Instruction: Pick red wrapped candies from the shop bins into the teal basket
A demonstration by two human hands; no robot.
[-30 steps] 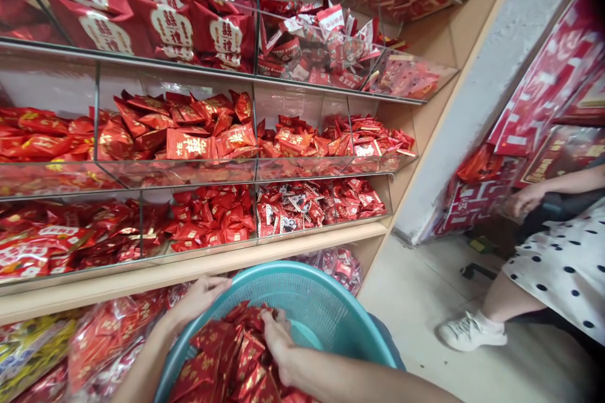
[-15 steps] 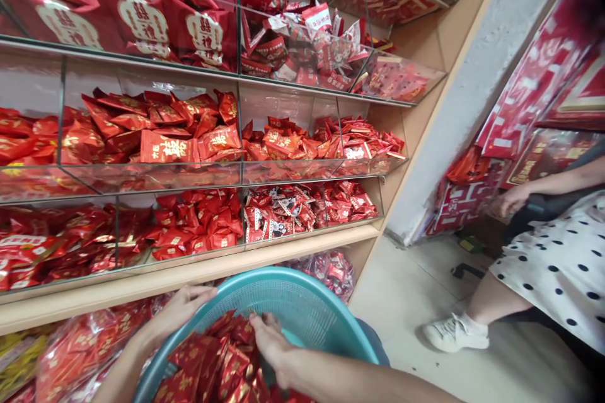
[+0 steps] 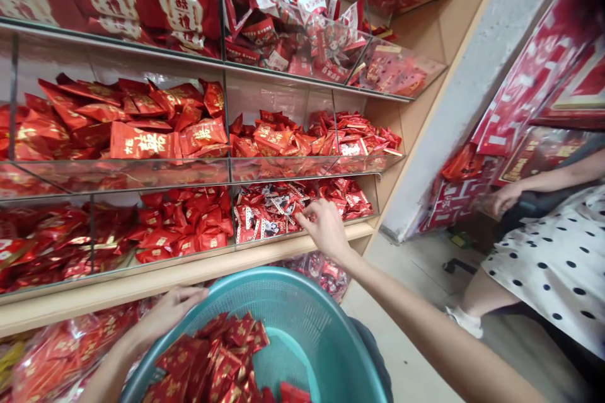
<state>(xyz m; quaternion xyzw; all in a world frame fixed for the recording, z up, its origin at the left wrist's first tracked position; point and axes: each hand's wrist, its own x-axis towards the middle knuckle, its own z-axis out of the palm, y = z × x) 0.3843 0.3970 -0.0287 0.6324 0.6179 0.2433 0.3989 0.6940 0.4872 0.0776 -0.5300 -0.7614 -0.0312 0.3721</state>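
Observation:
A teal plastic basket [image 3: 324, 302] stands in front of me, with a heap of red-and-gold packets [image 3: 220, 352] on its left side and a few more near the front. My left hand [image 3: 177, 305] rests on its far left rim, gripping it, with the fingers partly hidden. My right hand [image 3: 326, 227] is at the lowest glass-fronted shelf, by the compartment of red packets with black-and-white prints [image 3: 269, 211]. Its fingers are curled in towards the thumb. Whatever may be between them is hidden.
Glass-fronted shelves [image 3: 179, 170] hold several kinds of red packets. Clear bags of packets [image 3: 75, 346] lie below the wooden ledge [image 3: 174, 264]. At the right, a person in a polka-dot garment [image 3: 562, 264] is close by, one hand [image 3: 508, 198] near hanging red goods.
My right hand has left the packets in the basket and moved up and right to the lowest shelf. My left hand stays at the rim. The view has shifted slightly right.

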